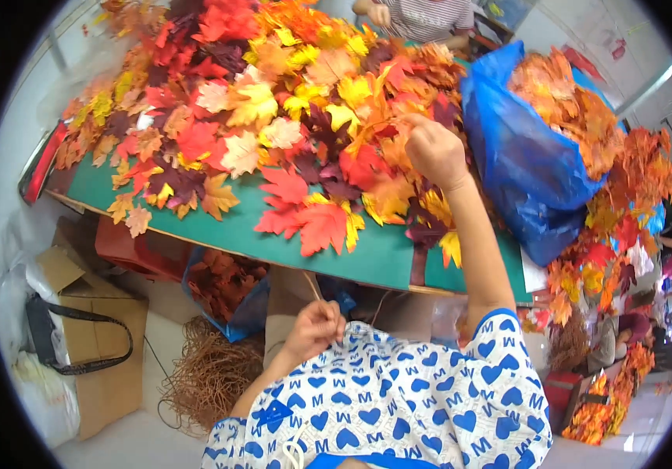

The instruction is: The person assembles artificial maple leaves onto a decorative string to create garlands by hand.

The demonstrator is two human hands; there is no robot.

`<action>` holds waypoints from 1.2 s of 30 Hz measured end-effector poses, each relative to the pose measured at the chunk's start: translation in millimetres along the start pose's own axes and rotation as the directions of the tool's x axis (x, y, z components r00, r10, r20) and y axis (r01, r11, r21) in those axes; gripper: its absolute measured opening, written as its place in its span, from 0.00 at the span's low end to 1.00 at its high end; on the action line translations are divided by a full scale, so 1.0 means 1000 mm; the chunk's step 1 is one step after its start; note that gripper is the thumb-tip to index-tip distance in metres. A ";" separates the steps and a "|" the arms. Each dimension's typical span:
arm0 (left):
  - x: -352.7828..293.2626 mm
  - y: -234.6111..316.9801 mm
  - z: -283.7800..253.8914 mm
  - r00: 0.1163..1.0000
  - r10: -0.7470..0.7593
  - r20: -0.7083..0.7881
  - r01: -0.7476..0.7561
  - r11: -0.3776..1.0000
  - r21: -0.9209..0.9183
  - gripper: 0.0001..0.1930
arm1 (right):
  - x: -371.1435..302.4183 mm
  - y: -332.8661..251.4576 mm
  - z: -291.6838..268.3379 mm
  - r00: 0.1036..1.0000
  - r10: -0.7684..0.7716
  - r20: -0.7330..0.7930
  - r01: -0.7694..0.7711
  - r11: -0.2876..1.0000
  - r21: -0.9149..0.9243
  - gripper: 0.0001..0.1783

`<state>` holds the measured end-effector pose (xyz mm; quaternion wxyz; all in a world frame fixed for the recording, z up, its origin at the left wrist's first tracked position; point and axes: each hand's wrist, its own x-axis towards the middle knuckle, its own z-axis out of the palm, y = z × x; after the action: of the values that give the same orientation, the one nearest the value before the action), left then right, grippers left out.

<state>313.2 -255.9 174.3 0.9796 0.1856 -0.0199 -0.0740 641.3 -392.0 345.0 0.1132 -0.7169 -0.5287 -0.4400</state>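
My left hand [316,328] is closed in front of my body, below the table's near edge, around a thin brown stem [311,283] that sticks up from the fingers. On the right side of the table, my right hand [435,152] reaches into a large heap of artificial maple leaves [258,102]. Its fingers are pinched together among orange leaves; what lies between them is hidden. The leaves are red, orange, yellow and dark purple. Closer to me, a bunch of red leaves [305,215] lies on the green table top [219,230].
A blue plastic bag [508,148] full of orange leaves stands right of my right arm. Below the table are a blue bag of brown leaves [226,289], a tangle of brown stems [211,375] and a cardboard box [105,352]. Someone in a striped top [430,19] sits across the table.
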 end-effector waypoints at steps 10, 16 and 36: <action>0.052 0.006 0.048 0.992 0.026 -0.125 -0.018 0.998 0.060 0.03 | -0.098 -0.043 -0.046 0.779 0.622 -0.079 -0.581 0.764 0.281 0.10; 0.071 0.010 0.056 0.990 0.059 -0.129 -0.046 0.994 0.097 0.07 | -0.120 -0.045 -0.032 0.204 0.963 0.178 -0.503 -0.053 0.862 0.07; 0.110 0.008 0.040 0.973 0.081 -0.216 -0.018 0.961 0.276 0.16 | -0.080 -0.104 -0.061 0.810 0.518 0.276 -0.584 0.756 0.296 0.09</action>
<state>420.2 -279.9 216.1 0.9422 0.3253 0.0767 -0.0244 516.3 -440.0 289.5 0.3223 -0.8429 -0.3737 -0.2146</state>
